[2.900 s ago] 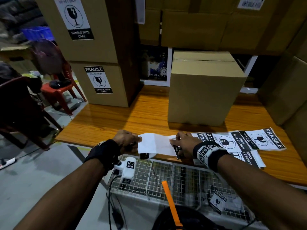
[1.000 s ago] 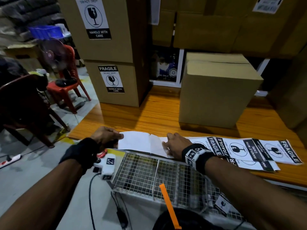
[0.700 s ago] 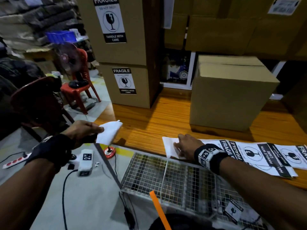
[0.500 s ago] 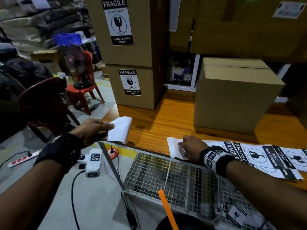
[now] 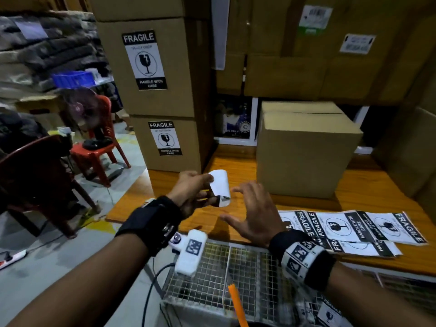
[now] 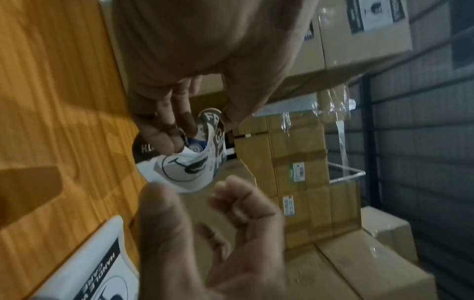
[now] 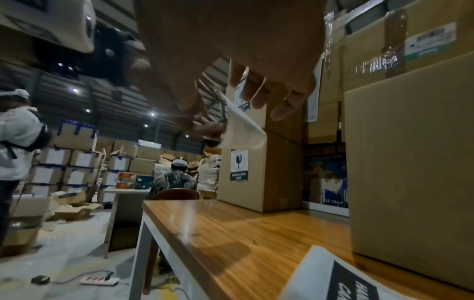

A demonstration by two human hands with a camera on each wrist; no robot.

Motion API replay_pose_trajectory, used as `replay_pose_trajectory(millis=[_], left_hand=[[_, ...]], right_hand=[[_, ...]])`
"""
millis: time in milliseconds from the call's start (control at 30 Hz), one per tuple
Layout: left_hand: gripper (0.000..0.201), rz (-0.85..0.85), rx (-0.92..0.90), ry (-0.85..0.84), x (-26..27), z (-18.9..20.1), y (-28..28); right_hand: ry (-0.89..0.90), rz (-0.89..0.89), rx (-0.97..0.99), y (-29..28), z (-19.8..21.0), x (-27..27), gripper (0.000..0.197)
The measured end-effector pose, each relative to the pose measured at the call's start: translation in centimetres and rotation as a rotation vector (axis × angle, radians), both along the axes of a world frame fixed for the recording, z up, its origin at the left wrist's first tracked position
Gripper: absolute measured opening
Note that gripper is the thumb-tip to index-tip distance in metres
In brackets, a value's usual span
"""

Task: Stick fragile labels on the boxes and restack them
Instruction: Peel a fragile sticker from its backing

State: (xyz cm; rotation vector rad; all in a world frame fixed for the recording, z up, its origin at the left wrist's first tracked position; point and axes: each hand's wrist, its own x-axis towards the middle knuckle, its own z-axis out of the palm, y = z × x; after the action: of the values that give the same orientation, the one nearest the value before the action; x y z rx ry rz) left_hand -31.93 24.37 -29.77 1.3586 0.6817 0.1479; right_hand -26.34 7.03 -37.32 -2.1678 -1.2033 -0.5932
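Dim warehouse. Wooden table (image 5: 236, 161) with white metal legs, grey floor (image 5: 47, 267) with a white power strip (image 7: 98, 281). Red plastic chair (image 5: 99, 147) carrying a small fan (image 5: 81, 107), dark chair (image 5: 35, 175) nearer. Small ceiling lights (image 7: 88, 110) under corrugated roofing.

Box (image 5: 304, 149) on desk (image 5: 240, 171), right of two-box stack (image 5: 165, 95). Label sheets (image 5: 358, 228) flat before box, near desk's front edge. Wire basket (image 5: 226, 274) below that edge.
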Motion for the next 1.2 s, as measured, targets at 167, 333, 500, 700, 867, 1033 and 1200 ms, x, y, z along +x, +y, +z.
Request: replay_pose_trajectory(millis=[167,333,500,700,867,1033,1200], left_hand=[[0.061,-0.065,0.067,0.0,2.3,0.7,-3.6],[0.058,-0.119,0.004,0.007,3.7,1.1,-6.2],[0.056,-0.167,-0.09,0.018,4.8,1.7,-7.7],[0.079,-0.215,-0.226,-0.038,6.1,2.4,-8.6],[0.101,-0.344,-0.229,-0.068,5.7,2.6,-9.2],[0.075,-0.442,-0.242,-0.046,5.7,2.1,-9.0],[0.064,-0.511,-0.269,-0.022,5.9,2.3,-8.6]], right_hand=[[-0.065,-0.079,0.161,-0.6,1.8,0.2,0.047],[-0.163,-0.125,0.203,-2.2,2.0,2.2,0.017],[-0.151,-0.125,0.446,-4.4,2.9,3.0,0.008],[-0.089,-0.138,0.525,-6.1,3.9,3.6,0.009],[-0.061,-0.145,0.579,-7.6,5.5,3.9,0.008],[-0.098,-0.149,0.558,-8.7,6.2,3.8,0.01],[-0.109,-0.131,0.54,-9.4,6.2,4.2,0.013]])
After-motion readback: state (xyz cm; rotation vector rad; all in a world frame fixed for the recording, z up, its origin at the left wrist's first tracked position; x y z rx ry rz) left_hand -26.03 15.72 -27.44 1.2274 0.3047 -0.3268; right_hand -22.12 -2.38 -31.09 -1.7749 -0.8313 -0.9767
